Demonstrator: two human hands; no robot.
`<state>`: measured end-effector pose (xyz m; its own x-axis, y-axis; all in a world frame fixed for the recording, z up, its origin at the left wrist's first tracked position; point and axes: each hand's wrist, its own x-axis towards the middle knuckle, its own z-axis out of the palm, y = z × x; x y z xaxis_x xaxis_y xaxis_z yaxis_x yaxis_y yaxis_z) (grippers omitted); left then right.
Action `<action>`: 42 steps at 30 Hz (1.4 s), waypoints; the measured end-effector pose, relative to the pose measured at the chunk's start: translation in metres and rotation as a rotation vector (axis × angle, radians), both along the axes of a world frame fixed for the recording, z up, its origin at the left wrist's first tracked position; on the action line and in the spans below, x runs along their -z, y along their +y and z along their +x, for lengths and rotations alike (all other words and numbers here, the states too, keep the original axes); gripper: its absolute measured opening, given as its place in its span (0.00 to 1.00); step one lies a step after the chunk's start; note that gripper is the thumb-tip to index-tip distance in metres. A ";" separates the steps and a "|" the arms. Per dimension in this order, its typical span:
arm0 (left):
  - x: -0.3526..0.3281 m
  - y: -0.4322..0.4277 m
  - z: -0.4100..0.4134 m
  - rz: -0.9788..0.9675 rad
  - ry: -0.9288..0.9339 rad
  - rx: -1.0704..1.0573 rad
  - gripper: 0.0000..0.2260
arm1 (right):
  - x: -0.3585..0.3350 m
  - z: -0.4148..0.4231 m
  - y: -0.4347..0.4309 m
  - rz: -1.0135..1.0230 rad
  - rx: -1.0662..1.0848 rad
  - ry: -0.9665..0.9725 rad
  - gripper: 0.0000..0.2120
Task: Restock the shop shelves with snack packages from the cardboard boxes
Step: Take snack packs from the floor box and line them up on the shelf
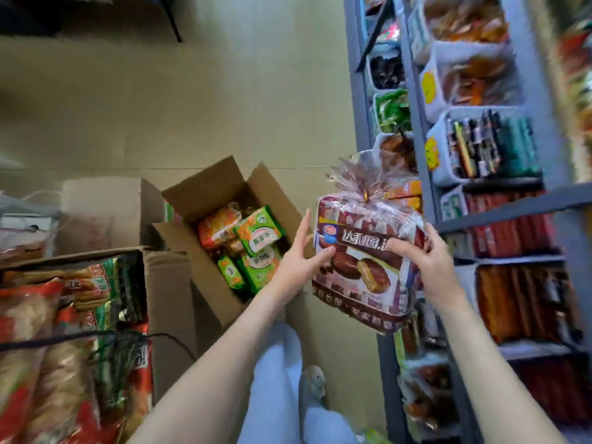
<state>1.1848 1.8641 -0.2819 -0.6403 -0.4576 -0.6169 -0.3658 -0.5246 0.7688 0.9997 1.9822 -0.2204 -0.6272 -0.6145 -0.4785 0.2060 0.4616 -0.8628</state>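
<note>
A person holds a brown chocolate-pie bag (362,261) in the air between both hands, just in front of the grey shelf unit (416,107) at the right. The bag's clear top is gathered and tied into a frill that points up toward the shelves. The right hand (429,261) grips the bag's right side, with the fingers curled over the printed front. The left hand (296,261) is at the bag's left edge with its fingers straight and spread, and only the thumb touches the front of the bag. Below and left of the bag an open cardboard box (205,190) stands on the beige floor (160,107) with its flaps raised. It holds green snack packs (261,235) and an orange pack (216,225) lying loosely on one another. Nearer the camera at the left, a second cardboard box (166,283) is filled to the top with red and green noodle packages (48,315). A third box (102,213) with pale sides stands behind it. The shelves carry white bins (435,149) of small wrapped snacks, and the lower tiers hold rows of red and orange packets (512,232). A light trouser leg (275,379) and a grey shoe (312,384) show between the forearms.
</note>
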 end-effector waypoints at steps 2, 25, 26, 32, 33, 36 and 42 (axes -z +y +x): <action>-0.012 0.034 -0.010 0.026 0.076 0.048 0.40 | -0.014 0.003 0.046 -0.061 0.114 -0.061 0.31; -0.169 0.277 0.057 -0.273 -0.001 0.618 0.09 | -0.151 0.199 0.422 -0.293 0.882 -0.233 0.06; -0.179 0.287 0.060 -0.257 0.019 0.654 0.09 | -0.160 0.211 0.436 -0.306 0.900 -0.205 0.06; -0.236 0.357 0.066 -0.241 0.168 0.876 0.09 | -0.221 0.268 0.505 -0.404 0.960 -0.043 0.15; -0.244 0.371 0.067 -0.249 0.193 0.895 0.09 | -0.233 0.277 0.518 -0.431 0.967 -0.001 0.13; -0.266 0.418 0.074 -0.240 0.261 0.905 0.10 | -0.261 0.307 0.562 -0.520 0.966 0.119 0.13; -0.306 0.560 0.124 -0.061 0.462 0.887 0.12 | -0.300 0.388 0.680 -0.591 1.118 0.294 0.14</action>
<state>1.3087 2.4244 0.0242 -0.9364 0.2794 -0.2124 -0.2640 -0.1617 0.9509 1.3877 2.6617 0.0797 -0.9686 0.2375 -0.0736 -0.0012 -0.3002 -0.9539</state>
